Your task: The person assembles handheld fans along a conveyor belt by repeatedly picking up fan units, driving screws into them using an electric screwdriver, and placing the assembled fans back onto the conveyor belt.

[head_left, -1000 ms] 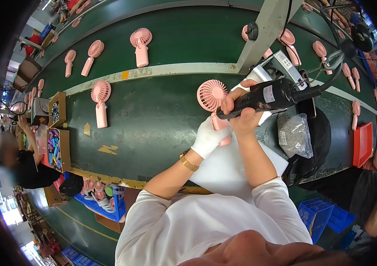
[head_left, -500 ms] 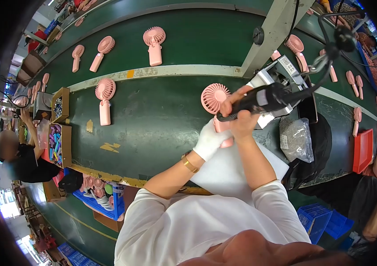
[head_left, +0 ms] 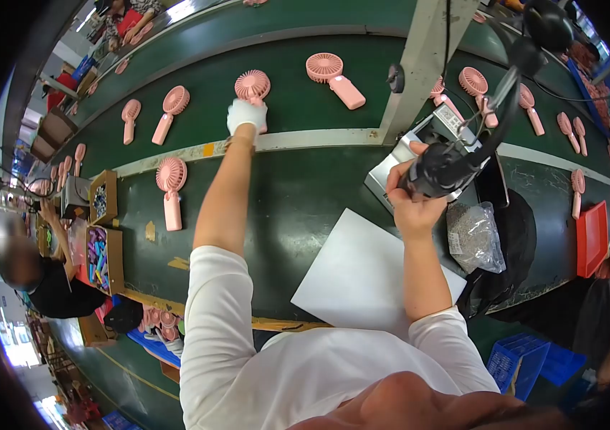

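My left hand [head_left: 247,116], in a white glove, reaches out to the belt and closes over the handle of a pink handheld fan [head_left: 253,84]. The fan's round head shows beyond the glove, while most of its handle is hidden. To the right on the belt lies another pink handheld fan [head_left: 326,68], its handle slanting toward me. My bare right hand [head_left: 418,204] is wrapped around a black electric screwdriver [head_left: 432,172] hanging from a cable, beside a grey metal device [head_left: 384,175]. Its tip cannot be seen.
Several pink fans lie along the green belt [head_left: 212,86]. One fan [head_left: 171,190] lies on the bench. A white foam sheet [head_left: 341,272], a bag of small parts [head_left: 475,236], cardboard boxes [head_left: 114,269] and a red tray [head_left: 592,240] surround me. A metal post [head_left: 416,72] rises ahead.
My left hand has gone from the bench forward to a fan on the belt. The fan it held has left the bench; another now lies on the belt. The screwdriver moved slightly right.
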### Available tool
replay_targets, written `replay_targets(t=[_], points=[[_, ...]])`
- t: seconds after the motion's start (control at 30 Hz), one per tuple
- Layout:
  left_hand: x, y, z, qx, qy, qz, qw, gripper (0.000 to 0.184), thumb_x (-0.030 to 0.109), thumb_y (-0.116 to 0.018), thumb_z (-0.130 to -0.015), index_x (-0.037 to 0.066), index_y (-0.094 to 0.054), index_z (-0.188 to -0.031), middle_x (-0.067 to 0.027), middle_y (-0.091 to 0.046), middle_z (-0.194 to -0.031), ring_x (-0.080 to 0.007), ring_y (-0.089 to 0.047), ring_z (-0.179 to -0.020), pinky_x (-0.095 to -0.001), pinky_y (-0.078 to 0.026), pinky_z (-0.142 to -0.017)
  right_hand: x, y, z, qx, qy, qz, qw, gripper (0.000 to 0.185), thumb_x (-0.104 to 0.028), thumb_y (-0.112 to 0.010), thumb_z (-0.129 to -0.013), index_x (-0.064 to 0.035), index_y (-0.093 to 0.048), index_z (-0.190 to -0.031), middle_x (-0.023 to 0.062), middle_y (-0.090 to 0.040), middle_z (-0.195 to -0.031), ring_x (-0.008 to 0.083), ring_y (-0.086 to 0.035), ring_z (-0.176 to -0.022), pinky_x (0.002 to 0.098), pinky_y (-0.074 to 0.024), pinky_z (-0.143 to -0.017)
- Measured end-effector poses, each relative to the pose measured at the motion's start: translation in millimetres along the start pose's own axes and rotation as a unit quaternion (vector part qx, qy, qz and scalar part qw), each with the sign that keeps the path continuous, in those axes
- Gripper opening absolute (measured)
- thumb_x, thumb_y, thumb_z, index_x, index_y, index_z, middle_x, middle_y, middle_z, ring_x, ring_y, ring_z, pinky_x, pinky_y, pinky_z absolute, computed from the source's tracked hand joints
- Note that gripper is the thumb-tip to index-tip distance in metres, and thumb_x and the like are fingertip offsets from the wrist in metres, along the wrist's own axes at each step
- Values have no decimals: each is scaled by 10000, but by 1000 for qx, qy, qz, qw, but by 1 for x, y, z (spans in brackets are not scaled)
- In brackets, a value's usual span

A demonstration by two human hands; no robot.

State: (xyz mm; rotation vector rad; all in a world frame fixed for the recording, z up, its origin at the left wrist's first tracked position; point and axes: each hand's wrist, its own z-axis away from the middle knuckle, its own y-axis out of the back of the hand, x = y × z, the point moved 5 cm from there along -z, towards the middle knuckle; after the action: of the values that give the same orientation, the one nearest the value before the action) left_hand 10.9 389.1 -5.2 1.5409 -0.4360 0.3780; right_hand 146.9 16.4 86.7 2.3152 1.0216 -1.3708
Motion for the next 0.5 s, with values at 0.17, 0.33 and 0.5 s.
replay_targets(t=[0.17, 0.33, 0.5], points=[[-1, -24, 28, -186, -134, 288, 930, 345, 219, -730, -742, -2, -634, -990, -103, -659, -893, -192, -650, -762, -309, -506, -682, 9, 7, 3, 1, 20, -8, 1000, 587, -53, -811, -631, 35, -505, -1125, 41, -603, -719, 84, -556, -611, 219, -454, -575], [26, 4, 201, -470, -54, 589, 654, 411, 107, -630, -811, -22, -503, -1180, -82, -599, -996, -174, -619, -812, -310, -526, -733, 4, 5, -1, 3, 39, -41, 998, 661, -172, -774, -733, 43, -404, -1236, 86, -562, -658, 109, -489, -539, 207, -371, -510], [15, 14, 296, -467, 64, 720, 509, 376, 102, -622, -854, 1, -483, -1188, -107, -600, -1024, -203, -625, -876, -349, -539, -795, 0, 5, -2, 1, 35, 2, 999, 546, 73, -496, -666, 48, -410, -1205, 102, -559, -661, 126, -504, -554, 216, -401, -530]])
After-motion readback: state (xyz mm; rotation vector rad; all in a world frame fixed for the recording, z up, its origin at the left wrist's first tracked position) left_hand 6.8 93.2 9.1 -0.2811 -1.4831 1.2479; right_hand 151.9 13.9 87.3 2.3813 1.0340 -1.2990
